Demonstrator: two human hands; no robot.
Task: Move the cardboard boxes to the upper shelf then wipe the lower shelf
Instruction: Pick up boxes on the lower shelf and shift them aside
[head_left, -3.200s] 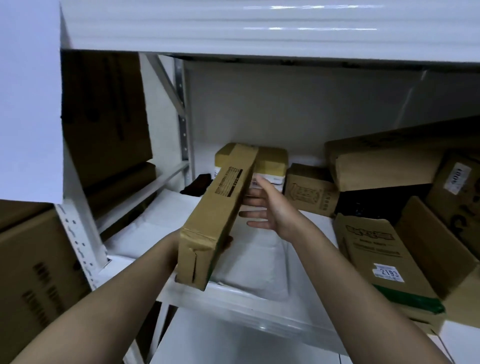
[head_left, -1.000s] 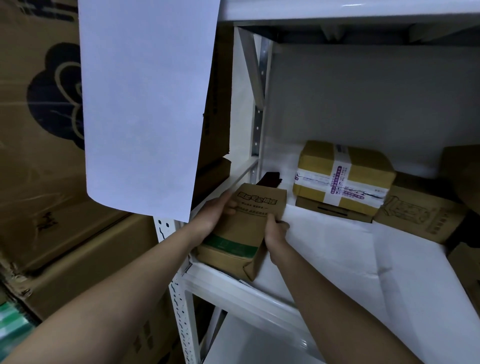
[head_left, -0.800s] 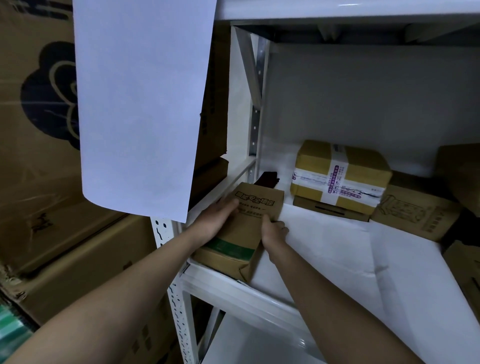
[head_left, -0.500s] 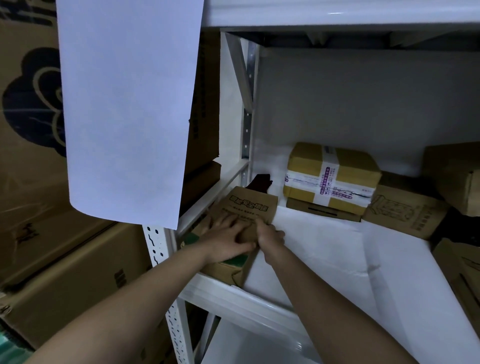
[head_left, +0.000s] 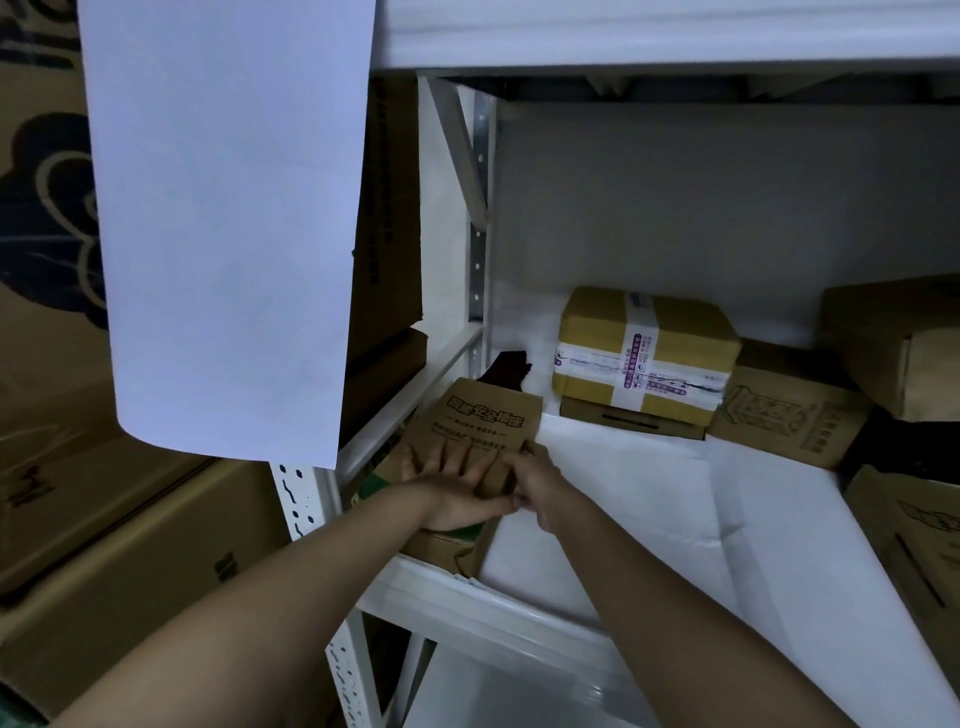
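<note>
Cardboard box (head_left: 480, 431) lying flat, long axis running shelf-depthwise, both hands on it

I'm in a storeroom / stock area, dim light. In front of me is a white metal boltless rack w/ perforated uprights (head_left: 298, 499) and a diagonal brace at the back corner, its white shelf board (head_left: 779, 519) lined w/ white sheets. It holds shipping stock: a yellow-brown taped parcel w/ a white printed label strip (head_left: 644, 358), a brown printed cardboard carton (head_left: 789, 415) beside it, more brown cartons at the right edge. Left of the rack, large brown corrugated boxes w/ black printing (head_left: 47, 260) are stacked high. A blank white paper sheet (head_left: 228, 218) hangs off the rack front.
</note>
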